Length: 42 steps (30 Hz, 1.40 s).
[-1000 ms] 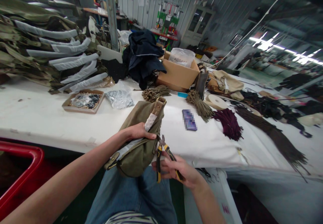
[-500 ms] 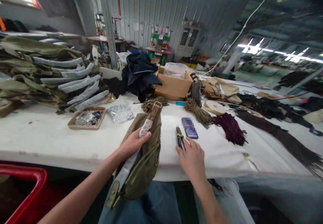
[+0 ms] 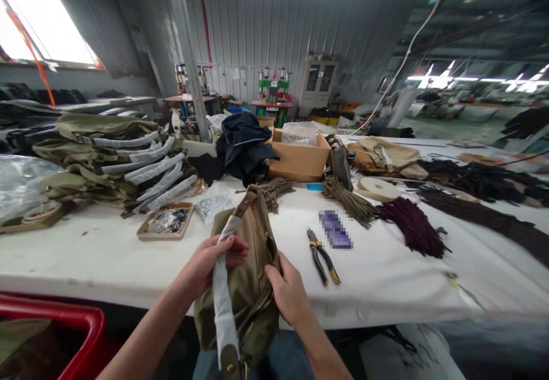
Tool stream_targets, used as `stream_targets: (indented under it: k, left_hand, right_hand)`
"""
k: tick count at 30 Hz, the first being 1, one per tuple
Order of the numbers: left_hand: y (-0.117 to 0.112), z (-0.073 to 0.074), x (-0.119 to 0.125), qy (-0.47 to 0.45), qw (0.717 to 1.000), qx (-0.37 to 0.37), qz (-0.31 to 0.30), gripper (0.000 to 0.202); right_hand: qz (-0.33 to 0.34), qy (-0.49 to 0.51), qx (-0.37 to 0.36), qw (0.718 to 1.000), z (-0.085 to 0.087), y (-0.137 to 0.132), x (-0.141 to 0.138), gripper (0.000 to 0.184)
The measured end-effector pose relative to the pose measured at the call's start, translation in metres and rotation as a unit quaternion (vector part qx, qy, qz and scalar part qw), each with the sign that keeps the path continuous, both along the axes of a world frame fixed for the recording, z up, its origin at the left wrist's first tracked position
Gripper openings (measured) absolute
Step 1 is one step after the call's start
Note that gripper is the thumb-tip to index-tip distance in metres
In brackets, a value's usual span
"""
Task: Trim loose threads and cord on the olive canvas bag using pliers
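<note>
White table [image 3: 107,263]; olive bag [image 3: 245,288] between left hand [image 3: 209,258] gripping strap [image 3: 223,306], right hand [image 3: 289,290] pinching side.

Bag workshop: stacked bags [image 3: 114,160], green machine [image 3: 273,90].

Right hand [image 3: 290,291] on olive bag [image 3: 249,288]

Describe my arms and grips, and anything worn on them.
Left arm and right arm are bare as far as they show, no sleeves in view. Left grip and right grip are ungloved. No watch or bracelet shows; parts are hidden, so rings cannot be ruled out.
</note>
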State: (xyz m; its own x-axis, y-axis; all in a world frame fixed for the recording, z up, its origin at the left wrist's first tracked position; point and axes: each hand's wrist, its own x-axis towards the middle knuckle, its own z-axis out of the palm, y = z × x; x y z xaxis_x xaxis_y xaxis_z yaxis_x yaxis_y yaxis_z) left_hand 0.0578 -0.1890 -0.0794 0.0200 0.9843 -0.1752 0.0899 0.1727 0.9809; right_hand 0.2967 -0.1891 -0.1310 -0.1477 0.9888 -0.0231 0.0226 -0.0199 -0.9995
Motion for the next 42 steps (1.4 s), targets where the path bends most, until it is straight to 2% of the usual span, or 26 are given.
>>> stream_targets:
  k: [2,4,7,9,10,11,13,15,19,22,25,29,33,36,38,40,42]
  left_hand:
    - [-0.001,-0.022,-0.006,0.060,0.997,0.025,0.038,0.050]
    - [-0.003,-0.043,-0.006,0.131,0.986,0.070,0.071,0.057]
    - [-0.002,-0.069,0.003,0.240,0.956,0.143,0.091,0.080]
    - [0.003,-0.084,0.010,0.299,0.938,0.164,0.060,0.087]
    - [0.007,-0.090,0.014,0.323,0.931,0.165,0.036,0.088]
    - [0.011,-0.096,0.017,0.345,0.924,0.163,0.014,0.089]
    - [0.020,-0.106,0.021,0.385,0.909,0.156,-0.016,0.090]
    - [0.028,-0.113,0.024,0.418,0.896,0.148,-0.031,0.092]
    - [0.037,-0.117,0.022,0.461,0.875,0.137,-0.049,0.096]
    - [0.036,-0.117,0.020,0.483,0.863,0.137,-0.054,0.099]
    - [0.032,-0.116,0.019,0.496,0.855,0.136,-0.059,0.092]
    - [0.033,-0.111,0.021,0.498,0.853,0.137,-0.075,0.089]
    - [0.036,-0.093,0.023,0.497,0.851,0.150,-0.078,0.107]
    - [0.029,-0.070,0.022,0.510,0.841,0.175,-0.041,0.121]
    - [0.023,-0.057,0.022,0.521,0.830,0.199,-0.010,0.117]
    - [0.018,-0.050,0.025,0.522,0.823,0.222,-0.007,0.106]
    - [0.017,-0.051,0.033,0.512,0.823,0.241,-0.036,0.098]
  right_hand:
    - [-0.002,-0.049,-0.035,0.998,-0.016,-0.002,0.010,0.018]
    - [0.021,-0.057,-0.048,0.997,-0.022,-0.008,0.018,0.019]
    - [0.105,-0.031,0.003,0.994,-0.018,-0.015,0.027,0.023]
    - [0.170,-0.040,0.034,0.984,-0.014,-0.005,0.036,0.030]
    - [0.178,-0.055,0.039,0.982,-0.013,0.008,0.042,0.040]
    - [0.159,-0.075,0.037,0.984,-0.011,0.026,0.047,0.052]
    - [0.040,-0.134,0.040,0.989,-0.008,0.076,0.052,0.060]
    - [-0.032,-0.202,0.045,0.978,-0.001,0.135,0.046,0.049]
    - [-0.053,-0.230,0.035,0.971,0.017,0.241,0.000,0.037]
    - [-0.057,-0.239,0.005,0.969,0.023,0.287,-0.037,0.045]
    - [-0.046,-0.221,-0.046,0.973,0.020,0.306,-0.053,0.040]
    - [-0.031,-0.158,-0.120,0.980,0.012,0.309,-0.043,0.030]
    - [-0.002,-0.036,-0.142,0.989,0.015,0.288,-0.014,0.024]
    - [0.029,0.079,-0.125,0.989,0.018,0.255,0.011,0.020]
    - [0.039,0.149,-0.106,0.982,0.016,0.226,0.028,0.018]
    - [0.033,0.202,-0.085,0.975,0.013,0.195,0.045,0.017]
    - [0.010,0.269,-0.059,0.961,0.010,0.164,0.061,0.016]
